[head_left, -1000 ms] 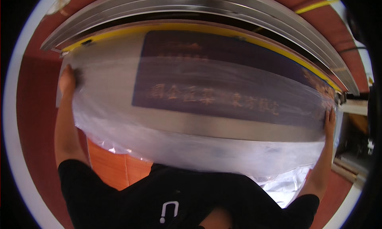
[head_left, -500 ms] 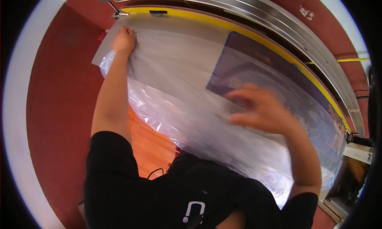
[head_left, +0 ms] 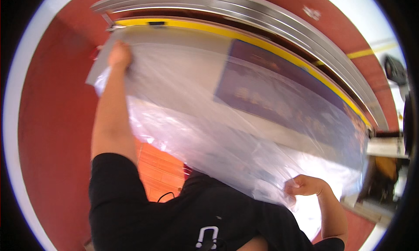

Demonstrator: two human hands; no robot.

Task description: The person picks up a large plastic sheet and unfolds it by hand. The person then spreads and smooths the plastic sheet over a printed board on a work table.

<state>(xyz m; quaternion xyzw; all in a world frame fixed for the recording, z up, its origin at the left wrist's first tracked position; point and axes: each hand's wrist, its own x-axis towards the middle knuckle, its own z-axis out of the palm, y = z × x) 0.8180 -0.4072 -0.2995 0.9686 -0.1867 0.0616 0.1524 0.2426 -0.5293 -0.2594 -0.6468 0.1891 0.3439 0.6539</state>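
Note:
A clear plastic film (head_left: 174, 107) lies in creases over a long grey sheet (head_left: 183, 41). Under the film, a dark purple printed panel (head_left: 266, 85) with a blue border shows through toward the right. My left hand (head_left: 120, 55) is closed on the film near the sheet's far left corner, slightly blurred, its arm stretched out. Low on the right, my right hand (head_left: 307, 185) pinches the film's near edge between thumb and fingers. From that grip, pulled folds run diagonally up and left across the sheet. The film's near edge hangs close to my body.
A yellow strip (head_left: 196, 25) with a black piece (head_left: 156, 24) borders the sheet's far edge. Behind it curves a silver metal rail (head_left: 244, 5). Red flooring (head_left: 52, 133) lies left, orange tiles (head_left: 161, 168) below. A white-topped unit (head_left: 386, 147) stands at the right.
My right hand has moved down toward me from above the panel and now grips the film's near edge, drawing folds. My left hand stays at the far left corner. The view has shifted slightly.

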